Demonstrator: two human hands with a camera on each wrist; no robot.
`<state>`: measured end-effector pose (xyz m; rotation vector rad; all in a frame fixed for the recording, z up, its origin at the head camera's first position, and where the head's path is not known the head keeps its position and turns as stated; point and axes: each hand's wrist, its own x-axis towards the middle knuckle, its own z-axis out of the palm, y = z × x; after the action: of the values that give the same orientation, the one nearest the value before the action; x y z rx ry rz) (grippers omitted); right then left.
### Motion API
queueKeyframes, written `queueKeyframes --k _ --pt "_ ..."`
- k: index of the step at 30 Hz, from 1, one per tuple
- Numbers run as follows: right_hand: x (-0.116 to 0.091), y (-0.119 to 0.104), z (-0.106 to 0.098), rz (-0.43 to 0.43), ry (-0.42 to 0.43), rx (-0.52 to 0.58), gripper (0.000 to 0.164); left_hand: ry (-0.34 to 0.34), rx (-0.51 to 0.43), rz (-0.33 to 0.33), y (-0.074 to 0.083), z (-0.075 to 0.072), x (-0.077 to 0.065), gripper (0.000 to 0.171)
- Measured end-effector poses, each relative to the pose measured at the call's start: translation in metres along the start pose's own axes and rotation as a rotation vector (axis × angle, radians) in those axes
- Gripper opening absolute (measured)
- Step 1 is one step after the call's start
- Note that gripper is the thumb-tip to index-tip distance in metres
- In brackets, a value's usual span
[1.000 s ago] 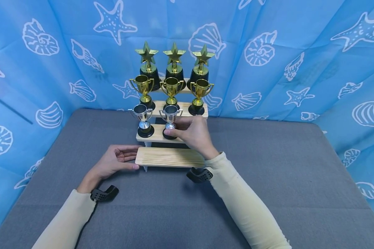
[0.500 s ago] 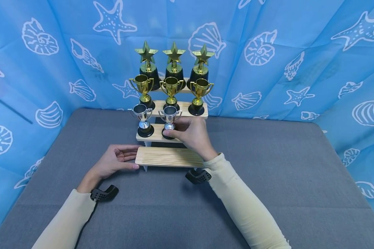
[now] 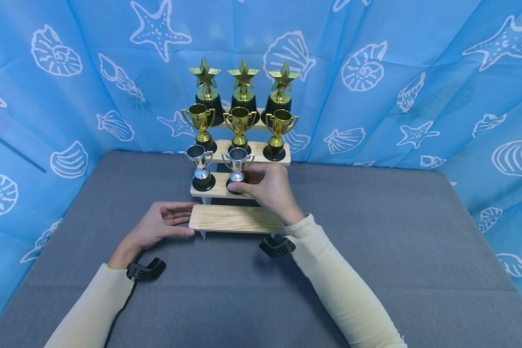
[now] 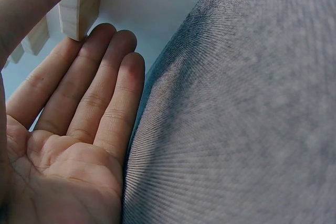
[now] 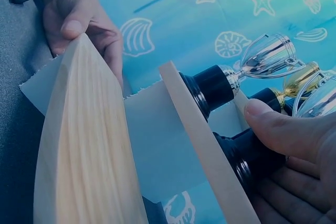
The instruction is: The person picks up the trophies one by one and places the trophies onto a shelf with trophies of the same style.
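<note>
On the third step down of a wooden tiered display stand (image 3: 235,220), a small silver trophy cup (image 3: 237,162) stands upright on its black base. My right hand (image 3: 271,188) pinches that base from the right, thumb in front and fingers behind; the right wrist view shows the thumb (image 5: 270,124) against it. Another silver trophy cup (image 3: 200,164) stands to its left on the same step. At the left end of the lowest step, my left hand (image 3: 163,222) touches the wood, its fingers (image 4: 100,87) nearly straight in the left wrist view.
Gold star trophies (image 3: 243,89) line the top step, and gold trophy cups (image 3: 240,128) the one below. White side panels (image 5: 157,140) support the steps. The stand is on a grey cloth-covered table (image 3: 374,241), before a blue shell-patterned curtain (image 3: 383,43).
My right hand and the silver trophy cup it holds have shifted very slightly left along the step. The left hand stays where it was.
</note>
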<state>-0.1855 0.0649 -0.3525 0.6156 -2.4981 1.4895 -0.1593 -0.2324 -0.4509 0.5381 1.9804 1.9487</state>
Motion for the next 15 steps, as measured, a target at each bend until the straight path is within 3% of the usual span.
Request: queueKeyframes --k 15 --pt "-0.0069 0.0018 -0.0063 -0.006 0.017 0.065 0.041 -0.003 0.008 0.003 -0.0023 -0.0009 0.0001 0.074"
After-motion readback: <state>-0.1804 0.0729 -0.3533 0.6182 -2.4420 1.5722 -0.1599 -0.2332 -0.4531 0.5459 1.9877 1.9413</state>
